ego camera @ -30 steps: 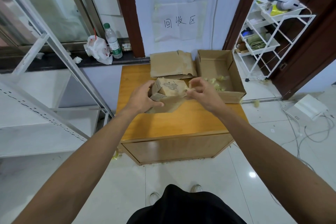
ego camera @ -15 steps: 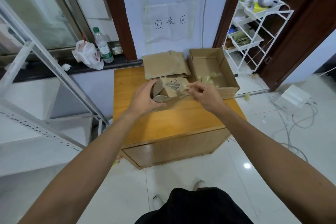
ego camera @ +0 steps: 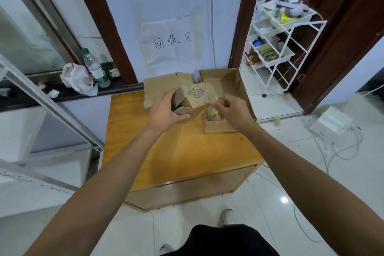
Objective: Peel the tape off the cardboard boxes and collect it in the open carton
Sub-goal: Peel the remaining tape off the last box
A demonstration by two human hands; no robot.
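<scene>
Seen in the head view, the only one given, the small cardboard box point(ego camera: 197, 95) is now held higher and farther right than a second ago. Then it was worked above the middle of the table point(ego camera: 176, 151). Now it is lifted clear of the table, in front of the flattened cardboard point(ego camera: 160, 87), with its right edge over the near end of the open carton point(ego camera: 243, 89).

The box is gripped by the left hand point(ego camera: 166, 110), whose fingers point(ego camera: 169, 94) are curled round the left side while the thumb is pressed under a loose lower flap.

The right hand point(ego camera: 230, 110) has been carried with the box and is now over the carton's near end. Its fingers point(ego camera: 223, 102) are pressed together in a pinch on what is judged to be a strip of tape point(ego camera: 212, 103), drawn taut from the box's right edge. Whether the strip is fully free cannot be told, since the joint is partly hidden by the hand.

Crumpled yellowish peeled tape point(ego camera: 214, 116) is seen already lying in the carton, just below the pinch.

The shift is read as the peel nearing its end. With the strip brought above the carton, only a last pull and a release should be needed for it to be dropped among the rest. Tape clinging to the fingers is the likely nuisance.
</scene>
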